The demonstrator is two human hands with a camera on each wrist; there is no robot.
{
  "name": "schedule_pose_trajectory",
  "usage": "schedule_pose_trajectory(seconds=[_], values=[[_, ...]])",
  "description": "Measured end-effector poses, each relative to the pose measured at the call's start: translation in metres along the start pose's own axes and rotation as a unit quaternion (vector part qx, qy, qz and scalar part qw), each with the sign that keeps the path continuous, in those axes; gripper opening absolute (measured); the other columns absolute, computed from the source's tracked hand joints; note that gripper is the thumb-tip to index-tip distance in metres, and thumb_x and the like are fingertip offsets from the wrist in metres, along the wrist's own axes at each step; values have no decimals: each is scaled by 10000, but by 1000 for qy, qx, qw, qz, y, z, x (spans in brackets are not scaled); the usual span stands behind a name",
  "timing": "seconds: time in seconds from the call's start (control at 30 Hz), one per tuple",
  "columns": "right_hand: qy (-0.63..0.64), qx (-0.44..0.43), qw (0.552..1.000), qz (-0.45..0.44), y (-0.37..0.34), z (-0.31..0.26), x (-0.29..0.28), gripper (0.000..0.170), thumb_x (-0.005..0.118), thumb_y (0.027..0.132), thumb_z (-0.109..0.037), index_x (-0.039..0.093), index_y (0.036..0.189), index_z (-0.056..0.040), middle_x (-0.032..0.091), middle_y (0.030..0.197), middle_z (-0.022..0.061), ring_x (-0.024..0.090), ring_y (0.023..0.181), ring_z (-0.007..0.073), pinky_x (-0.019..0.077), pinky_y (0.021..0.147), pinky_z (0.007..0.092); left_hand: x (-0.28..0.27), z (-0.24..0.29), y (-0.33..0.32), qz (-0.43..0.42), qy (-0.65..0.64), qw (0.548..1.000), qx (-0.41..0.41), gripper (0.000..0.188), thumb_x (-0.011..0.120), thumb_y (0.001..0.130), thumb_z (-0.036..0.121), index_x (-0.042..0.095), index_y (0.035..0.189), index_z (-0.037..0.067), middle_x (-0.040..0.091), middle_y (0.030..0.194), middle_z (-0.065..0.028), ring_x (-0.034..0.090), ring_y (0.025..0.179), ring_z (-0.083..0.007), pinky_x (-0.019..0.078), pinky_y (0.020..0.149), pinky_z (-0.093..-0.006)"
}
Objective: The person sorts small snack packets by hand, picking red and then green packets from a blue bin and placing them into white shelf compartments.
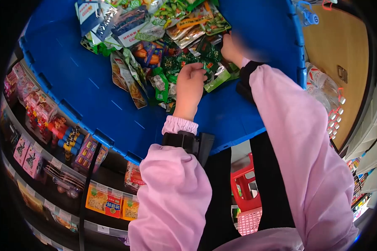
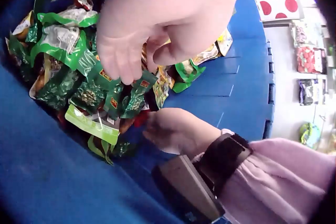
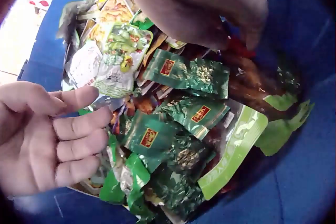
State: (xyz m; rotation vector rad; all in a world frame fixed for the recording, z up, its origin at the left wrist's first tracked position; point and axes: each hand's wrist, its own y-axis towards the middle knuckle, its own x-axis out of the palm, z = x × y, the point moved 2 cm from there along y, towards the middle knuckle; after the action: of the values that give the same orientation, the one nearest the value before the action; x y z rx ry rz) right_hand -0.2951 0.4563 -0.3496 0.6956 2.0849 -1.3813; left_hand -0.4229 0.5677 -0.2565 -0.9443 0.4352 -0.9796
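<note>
Snack packets lie piled in a blue bin [image 1: 83, 92]. Over the near side of the pile hovers my left hand [image 1: 189, 85], its fingers loosely bent and holding nothing; its palm faces the camera in the right wrist view. Beneath it are small dark green foil packets [image 3: 168, 69] with red labels and a pouch with a light green band [image 3: 233, 145]. At the pile's right edge, my right hand [image 1: 231, 49] pinches a shiny dark packet with a red edge [image 3: 239, 46]. Much of that packet is hidden by the fingers.
The bin's blue rim [image 1: 300, 50] curves around the pile. Shelves with snack bags [image 1: 109, 201] and toys stand at left. Bottles [image 1: 322, 85] with white caps stand at right beside a wooden panel [image 1: 343, 50]. A red plastic stool [image 1: 245, 184] is below.
</note>
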Motion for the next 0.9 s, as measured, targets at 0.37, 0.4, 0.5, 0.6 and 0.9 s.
schedule_pose_trajectory(seconds=[0.37,0.4,0.5,0.6,0.9], values=[[-54,-39,991,-117,-39,-12,-28,257,493,690,-83,606,874,56,474,1068,279,516,942,407,436,819,435,12,-13,11,-14,-135,987,-87,253,463,848,140,501,1051,-7,579,955,-110,584,831,-189,468,739,-284],[-36,-29,993,-109,-60,-21,-40,237,501,697,-84,607,862,50,483,1048,265,505,958,405,433,821,435,14,-12,11,-21,-173,979,-106,256,467,855,152,500,1051,-9,580,956,-114,587,836,-198,471,743,-292],[-12,-160,982,-103,-104,-45,-65,214,527,692,-82,604,861,27,496,1010,240,505,929,386,426,823,418,25,-4,10,-95,-298,927,-206,271,486,865,217,498,1015,-9,587,916,-128,588,805,-210,479,724,-322],[-10,-268,949,-167,-128,-69,-66,127,467,695,-15,541,770,56,502,914,231,494,890,353,419,759,400,30,-3,12,-133,-384,891,-205,233,495,871,229,503,983,26,598,894,-152,594,801,-255,492,718,-368],[38,-335,941,39,-55,-83,-27,195,507,707,-59,585,884,-37,552,959,109,496,959,308,408,811,397,-29,-15,25,-1,-281,950,-140,203,513,843,154,499,1007,35,557,966,-78,573,879,-232,500,762,-402]])
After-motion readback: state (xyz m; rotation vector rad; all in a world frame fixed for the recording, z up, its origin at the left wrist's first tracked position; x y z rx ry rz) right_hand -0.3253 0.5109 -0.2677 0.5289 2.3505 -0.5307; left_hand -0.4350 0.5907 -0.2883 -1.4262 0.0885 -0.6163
